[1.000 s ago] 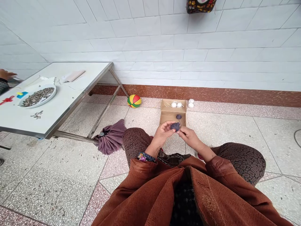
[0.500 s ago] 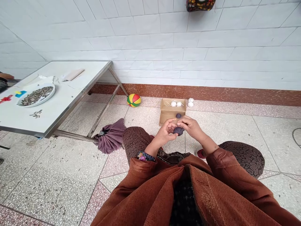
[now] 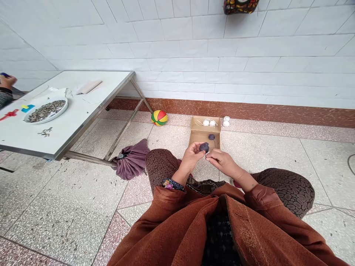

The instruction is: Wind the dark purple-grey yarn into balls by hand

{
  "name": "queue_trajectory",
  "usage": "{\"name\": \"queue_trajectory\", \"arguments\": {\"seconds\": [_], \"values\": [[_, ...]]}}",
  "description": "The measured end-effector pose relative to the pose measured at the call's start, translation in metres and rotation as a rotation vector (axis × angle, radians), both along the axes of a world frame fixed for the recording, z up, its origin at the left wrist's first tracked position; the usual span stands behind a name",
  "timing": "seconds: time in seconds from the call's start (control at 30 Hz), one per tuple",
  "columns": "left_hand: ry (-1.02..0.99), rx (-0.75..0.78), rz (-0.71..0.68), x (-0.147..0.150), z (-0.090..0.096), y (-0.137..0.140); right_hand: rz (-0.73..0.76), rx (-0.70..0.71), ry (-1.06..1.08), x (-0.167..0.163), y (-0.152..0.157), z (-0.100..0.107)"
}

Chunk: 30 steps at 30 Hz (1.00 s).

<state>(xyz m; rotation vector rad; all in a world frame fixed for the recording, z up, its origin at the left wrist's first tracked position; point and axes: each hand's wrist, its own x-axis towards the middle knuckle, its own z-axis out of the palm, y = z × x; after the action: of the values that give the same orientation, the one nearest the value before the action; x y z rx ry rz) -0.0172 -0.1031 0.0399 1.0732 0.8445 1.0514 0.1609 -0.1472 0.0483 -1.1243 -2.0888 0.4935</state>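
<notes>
Between the thumb and fingers of my left hand [image 3: 192, 157] is a dark purple-grey ball of yarn [image 3: 204, 147]. My right hand [image 3: 221, 161] is just right of it, thumb and fingers pinched on a dark strand of yarn [image 3: 206, 155] close to the ball. Beyond my hands an open cardboard box [image 3: 192, 137] sits on the floor. It holds a second dark yarn ball [image 3: 211, 136], from which a strand trails down, and two white yarn balls [image 3: 209, 122] in its far part. More white balls [image 3: 226, 121] lie beside the box on the right.
A white table [image 3: 91, 96] at left bears a plate of seed-like pieces [image 3: 47, 111]. Under its near corner lies a purple cloth bundle [image 3: 131, 159]. A coloured ball [image 3: 159, 118] rests near the wall. Another person's hand [image 3: 7, 81] shows at far left.
My right hand has moved from above the yarn ball to below and right of it. The held ball has shifted left and slightly up. The other person's hand has risen at far left.
</notes>
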Motion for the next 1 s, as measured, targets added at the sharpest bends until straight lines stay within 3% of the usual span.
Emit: {"name": "queue_trajectory", "arguments": {"seconds": [0.2,0.3,0.43,0.53,0.7,0.87,1.0], "values": [[0.128,0.095,-0.118,-0.001,0.006,-0.003,-0.043,0.055,0.079,0.014,0.028,0.017],[0.053,0.086,-0.240,-0.003,0.012,-0.007,-0.074,-0.033,0.187,0.017,0.041,0.006],[-0.102,-0.045,-0.324,-0.003,0.016,-0.013,-0.127,-0.174,0.291,0.017,0.040,-0.014],[-0.154,-0.160,-0.269,-0.002,0.014,-0.014,-0.163,-0.202,0.301,0.014,0.028,-0.025],[-0.219,-0.257,-0.131,0.001,0.011,-0.012,-0.115,-0.123,0.187,0.008,0.011,-0.034],[-0.152,-0.191,-0.075,0.001,0.008,-0.010,-0.081,-0.081,0.015,0.005,0.001,-0.028],[-0.023,-0.047,0.000,0.002,0.003,-0.008,-0.019,-0.042,0.019,0.004,-0.003,-0.010]]}}
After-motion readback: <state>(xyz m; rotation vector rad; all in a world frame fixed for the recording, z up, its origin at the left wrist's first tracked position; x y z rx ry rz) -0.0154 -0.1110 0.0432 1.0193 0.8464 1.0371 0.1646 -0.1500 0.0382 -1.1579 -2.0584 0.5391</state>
